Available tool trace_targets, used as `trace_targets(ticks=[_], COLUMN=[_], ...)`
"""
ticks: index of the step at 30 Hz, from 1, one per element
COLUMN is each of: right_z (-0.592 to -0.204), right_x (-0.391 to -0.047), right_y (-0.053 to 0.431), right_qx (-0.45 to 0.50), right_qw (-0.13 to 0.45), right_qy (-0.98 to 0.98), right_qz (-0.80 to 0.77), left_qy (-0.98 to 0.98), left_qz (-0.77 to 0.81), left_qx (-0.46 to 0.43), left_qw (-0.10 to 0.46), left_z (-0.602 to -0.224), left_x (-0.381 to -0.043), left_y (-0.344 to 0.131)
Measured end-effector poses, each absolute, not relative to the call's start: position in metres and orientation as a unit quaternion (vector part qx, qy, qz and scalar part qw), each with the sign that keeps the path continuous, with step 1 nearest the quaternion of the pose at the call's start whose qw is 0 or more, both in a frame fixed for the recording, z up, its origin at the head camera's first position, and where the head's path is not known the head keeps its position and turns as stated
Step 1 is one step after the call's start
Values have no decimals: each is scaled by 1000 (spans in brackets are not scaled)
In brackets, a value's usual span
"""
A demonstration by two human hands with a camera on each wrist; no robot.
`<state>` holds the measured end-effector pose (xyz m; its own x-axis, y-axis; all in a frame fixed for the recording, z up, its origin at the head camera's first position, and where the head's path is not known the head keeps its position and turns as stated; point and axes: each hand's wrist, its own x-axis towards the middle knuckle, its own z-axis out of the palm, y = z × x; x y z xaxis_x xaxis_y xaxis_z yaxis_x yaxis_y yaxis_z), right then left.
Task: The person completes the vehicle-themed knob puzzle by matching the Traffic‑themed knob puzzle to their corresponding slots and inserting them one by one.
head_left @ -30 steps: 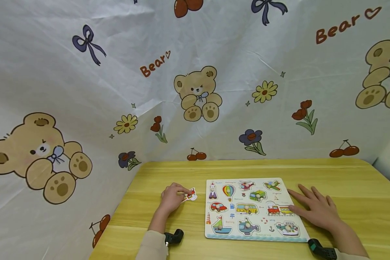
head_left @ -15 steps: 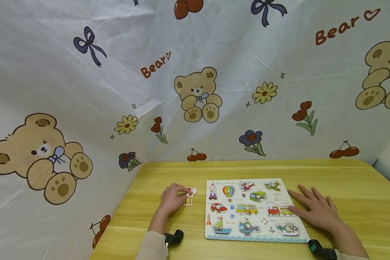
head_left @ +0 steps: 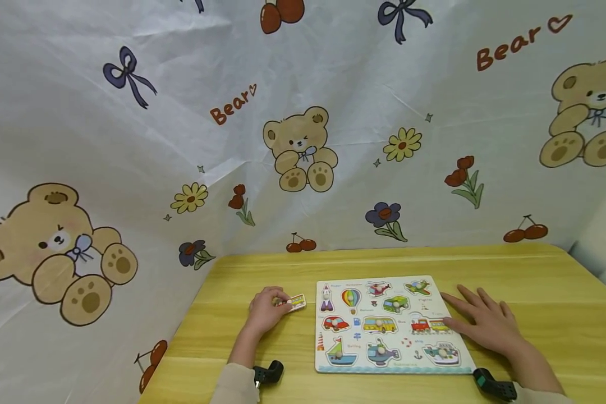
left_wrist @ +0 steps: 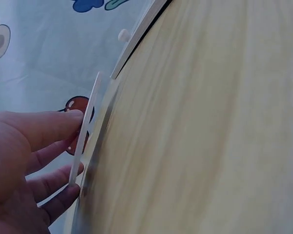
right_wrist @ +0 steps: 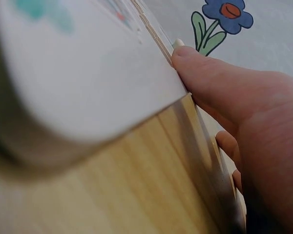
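My left hand (head_left: 265,310) pinches a flat train puzzle piece (head_left: 297,303) just above the table, left of the puzzle board. In the left wrist view the puzzle piece (left_wrist: 86,129) appears edge-on, held between the fingers of the left hand (left_wrist: 19,151). The white puzzle board (head_left: 412,359) lies flat, with several knobbed vehicle pieces in it and a train picture (head_left: 428,326) near its right edge. My right hand (head_left: 487,321) lies spread at that edge, its thumb on the board; in the right wrist view the thumb of the right hand (right_wrist: 254,97) touches the board's rim.
The light wooden table (head_left: 262,359) carries the board. A white curtain (head_left: 353,112) printed with bears and flowers hangs behind it. Dark wrist cameras sit by the left wrist (head_left: 269,372) and the right wrist (head_left: 492,386), over beige sleeves.
My left hand has turned the train piece: its red end first pointed up and right, and now its yellow end points right. The right hand stays on the board. The head view has shifted slightly.
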<state>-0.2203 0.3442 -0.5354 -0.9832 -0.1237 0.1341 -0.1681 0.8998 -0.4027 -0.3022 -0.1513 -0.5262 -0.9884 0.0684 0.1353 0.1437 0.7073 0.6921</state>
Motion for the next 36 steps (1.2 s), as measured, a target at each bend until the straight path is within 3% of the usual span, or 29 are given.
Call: trace_targets(ticks=[15,25,36], right_z=[-530,-536,-534], right_x=[-217,-218,-217], right_y=[341,340,341], right_qx=[70,70,71], right_qw=[61,64,73], right_qy=[-973,-971,-971], right_qz=[211,218,216], left_qy=[-891,-871,-882], left_qz=[-445,-463,-413], left_qx=[-64,-149,-218], left_qw=[60,71,64], left_z=[-500,-459,-450], left_x=[-296,-282,-269], left_y=[-117,-60,11])
